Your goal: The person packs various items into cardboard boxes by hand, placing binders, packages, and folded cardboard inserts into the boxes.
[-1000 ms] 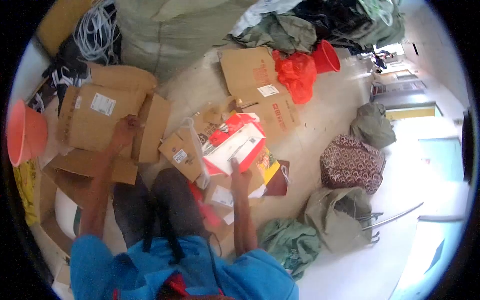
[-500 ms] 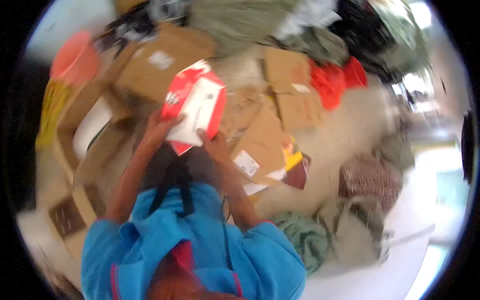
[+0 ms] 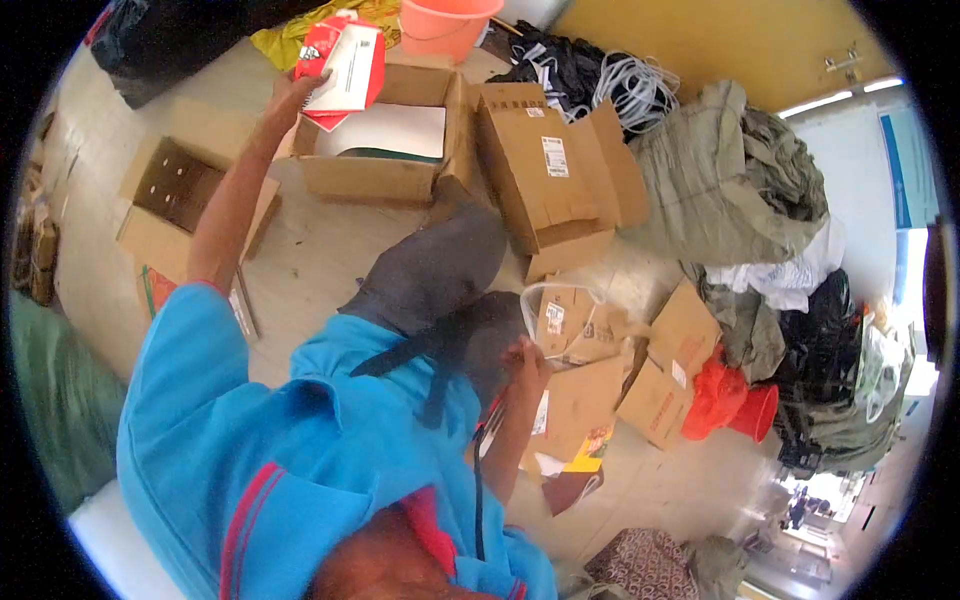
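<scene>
My left hand (image 3: 291,96), raised at the upper left, is closed on the lower corner of a flat red-and-white paper carton (image 3: 345,72). More than one layer shows at the carton's edge, with small black print on its pale face. Below it stands an open cardboard box (image 3: 365,182) with a white sheet and something dark green inside. My right hand (image 3: 528,362) is beside my knee with its fingers curled; whatever they may hold cannot be made out. A white strap loop (image 3: 562,286) lies next to these fingers, over pieces of flattened cardboard (image 3: 575,395).
A pink bucket (image 3: 450,28) stands behind the box. Another open carton (image 3: 185,190) is at left, and a tilted cardboard box (image 3: 545,165) at centre. Grey-green sacks (image 3: 715,185), black bags (image 3: 820,330) and a red bucket (image 3: 755,412) line the right side.
My view has swung left. The carton, held in both hands before, is now in my left hand alone, out over the open box. My right hand has let go and dropped beside my knee.
</scene>
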The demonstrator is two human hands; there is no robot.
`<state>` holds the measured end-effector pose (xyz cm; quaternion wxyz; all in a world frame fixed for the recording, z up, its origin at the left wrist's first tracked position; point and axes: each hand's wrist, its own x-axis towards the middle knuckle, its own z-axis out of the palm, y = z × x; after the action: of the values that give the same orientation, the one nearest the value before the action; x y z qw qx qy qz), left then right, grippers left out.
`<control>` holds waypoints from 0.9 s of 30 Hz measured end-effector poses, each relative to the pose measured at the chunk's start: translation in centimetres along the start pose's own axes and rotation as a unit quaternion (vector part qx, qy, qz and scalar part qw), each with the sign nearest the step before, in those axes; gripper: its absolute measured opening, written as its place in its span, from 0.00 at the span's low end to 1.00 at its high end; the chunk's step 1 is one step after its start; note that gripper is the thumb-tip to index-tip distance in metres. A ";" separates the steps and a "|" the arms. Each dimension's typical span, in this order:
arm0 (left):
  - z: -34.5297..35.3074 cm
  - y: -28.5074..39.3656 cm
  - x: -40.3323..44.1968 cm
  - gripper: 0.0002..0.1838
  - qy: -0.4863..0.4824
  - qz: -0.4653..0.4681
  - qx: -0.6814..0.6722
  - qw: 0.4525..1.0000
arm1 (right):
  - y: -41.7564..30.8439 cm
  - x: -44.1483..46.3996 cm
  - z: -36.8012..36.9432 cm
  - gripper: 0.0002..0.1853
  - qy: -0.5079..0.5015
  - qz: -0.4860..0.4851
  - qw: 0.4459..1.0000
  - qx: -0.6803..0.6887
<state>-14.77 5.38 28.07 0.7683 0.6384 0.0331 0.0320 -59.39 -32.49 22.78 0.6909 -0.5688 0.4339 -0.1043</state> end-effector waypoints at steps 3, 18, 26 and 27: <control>-2.3 -3.9 1.8 0.20 -0.026 -0.079 0.162 0.983 | 1.0 -0.8 -0.7 0.15 0.027 0.023 0.998 0.061; 6.0 -12.7 -0.4 0.18 -0.331 -0.183 0.181 0.908 | 2.1 -1.6 -2.9 0.13 0.050 0.073 0.996 0.005; 6.1 -11.2 0.5 0.19 -0.468 0.196 0.539 0.673 | 3.6 -0.8 -4.1 0.12 0.042 0.100 0.994 0.023; 5.5 -13.3 1.2 0.19 -0.471 0.117 0.500 0.718 | 3.8 -0.3 -4.5 0.13 0.032 0.102 0.994 0.034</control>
<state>-12.94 -2.30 15.95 0.2443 0.8610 -0.3968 -0.2039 -64.14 -34.10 19.68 0.7027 -0.4940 0.5077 -0.0656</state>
